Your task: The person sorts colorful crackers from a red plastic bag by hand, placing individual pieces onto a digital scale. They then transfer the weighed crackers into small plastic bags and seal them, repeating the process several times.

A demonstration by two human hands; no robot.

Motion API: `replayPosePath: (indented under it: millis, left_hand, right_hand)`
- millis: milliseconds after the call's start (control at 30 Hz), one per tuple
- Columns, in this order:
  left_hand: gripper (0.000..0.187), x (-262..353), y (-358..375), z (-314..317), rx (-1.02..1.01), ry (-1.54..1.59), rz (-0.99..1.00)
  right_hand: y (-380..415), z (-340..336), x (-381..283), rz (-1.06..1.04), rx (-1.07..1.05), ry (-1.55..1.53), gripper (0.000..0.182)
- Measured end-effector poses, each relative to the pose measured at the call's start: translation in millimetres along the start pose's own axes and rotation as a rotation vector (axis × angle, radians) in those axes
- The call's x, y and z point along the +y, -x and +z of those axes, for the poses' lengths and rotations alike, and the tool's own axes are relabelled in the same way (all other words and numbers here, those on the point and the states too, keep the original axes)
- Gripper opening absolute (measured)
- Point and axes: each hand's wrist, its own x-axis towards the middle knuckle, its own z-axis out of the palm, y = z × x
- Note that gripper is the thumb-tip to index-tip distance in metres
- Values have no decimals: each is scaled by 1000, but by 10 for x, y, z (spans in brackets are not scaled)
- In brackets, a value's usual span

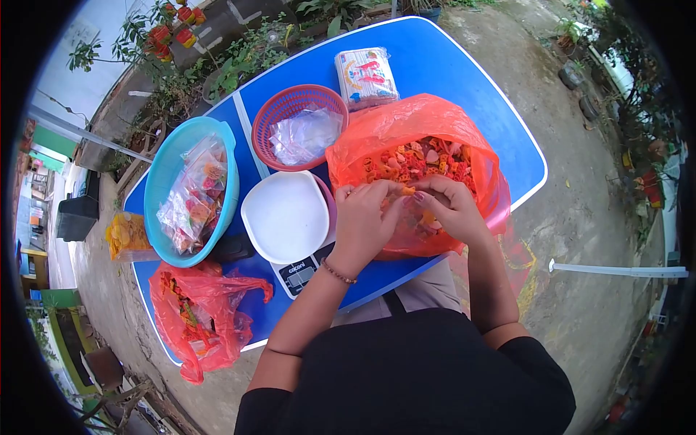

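Note:
A large red plastic bag (413,116) lies with its mouth towards me, full of small red, orange and yellow snack pieces (413,161). Over that mouth my left hand (366,217) and my right hand (451,210) come together, fingers bent and closed at the tips. Between their fingertips is a small orange snack piece (408,191), partly covered by the fingers. To the left of my left hand stands a kitchen scale (297,277) bearing a white square tray (286,217).
A turquoise basin (154,196) holds filled clear packets. Behind the scale, a red basket (264,130) contains clear plastic bags. A wrapped pack (366,76) sits at the back. A smaller red bag (246,290) lies at the table's (464,65) front left, near a yellow snack packet (129,235).

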Motion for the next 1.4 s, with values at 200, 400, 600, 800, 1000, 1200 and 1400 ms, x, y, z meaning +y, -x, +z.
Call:
replayPosePath:
  millis: [200, 400, 600, 800, 1000, 1200, 1400]
  left_hand:
    - [16, 102, 131, -52, -119, -32, 200]
    - [18, 107, 340, -66, -397, -54, 217]
    - [14, 118, 352, -53, -505, -111, 149]
    - [15, 62, 296, -38, -446, -34, 132]
    - [24, 34, 248, 40, -334, -126, 128]
    - [38, -74, 163, 125, -96, -218, 168]
    - [28, 19, 208, 25, -193, -249, 116]
  right_hand:
    - [323, -140, -283, -153, -33, 621, 28]
    - [572, -326, -312, 11, -153, 882, 37]
    - [443, -200, -127, -164, -95, 916, 45]
    - [236, -126, -182, -214, 194, 887, 43]
    - [399, -226, -174, -238, -19, 869, 34]
    - [597, -351, -229, 22, -166, 852, 24]
    - [510, -275, -217, -66, -260, 842, 29]
